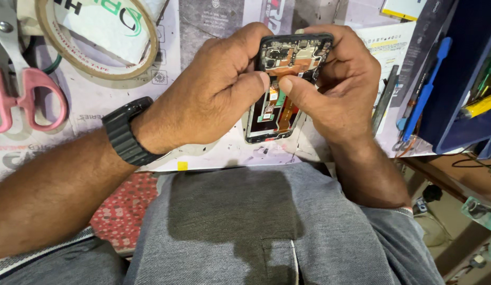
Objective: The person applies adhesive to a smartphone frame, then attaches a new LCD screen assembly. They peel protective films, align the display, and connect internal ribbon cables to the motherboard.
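An opened smartphone with its back cover off shows its circuit board, orange flex cables and camera modules. Both hands hold it upright over the work mat. My left hand grips its left edge, thumb pressing near the middle of the board. My right hand wraps the top right edge, thumb tip meeting the left thumb over the flex cable. A black watch is on my left wrist.
Pink-handled scissors and a roll of tape lie at the upper left on the printed work mat. A blue pry tool and other tools stand in a dark holder on the right. My grey-clothed lap fills the foreground.
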